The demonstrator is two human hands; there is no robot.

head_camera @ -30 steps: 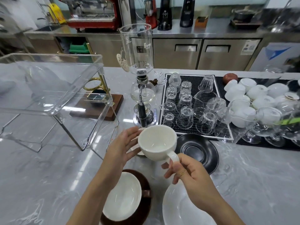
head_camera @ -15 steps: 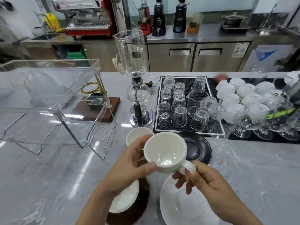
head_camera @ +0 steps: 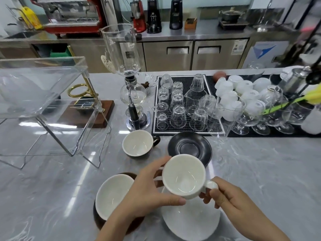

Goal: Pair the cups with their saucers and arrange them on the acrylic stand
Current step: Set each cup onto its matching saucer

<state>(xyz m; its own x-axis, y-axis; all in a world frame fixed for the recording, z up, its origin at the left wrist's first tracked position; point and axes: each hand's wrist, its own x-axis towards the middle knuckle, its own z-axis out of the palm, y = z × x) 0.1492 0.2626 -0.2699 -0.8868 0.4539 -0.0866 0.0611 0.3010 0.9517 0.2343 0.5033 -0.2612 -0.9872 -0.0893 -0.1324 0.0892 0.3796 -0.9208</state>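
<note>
Change: white cup (head_camera: 184,176) now sits lower and nearer than a second ago, over the white saucer (head_camera: 191,221); dark-handled cup (head_camera: 138,144) now uncovered behind it.
Bench: grey marbled top (head_camera: 260,171); acrylic stand (head_camera: 43,105) at left, black saucer (head_camera: 190,147) just behind the white cup, brown cup (head_camera: 112,197) on brown saucer (head_camera: 99,218) at near left.
Room: steel counters, red espresso machine (head_camera: 73,13) at back.
Grip, left hand (head_camera: 147,193): thumb and fingers curl round the white cup's wall.
Grip, right hand (head_camera: 224,197): fingers pinch the cup's handle.
Pose: both forearms enter from below, cup upright between them.
</note>
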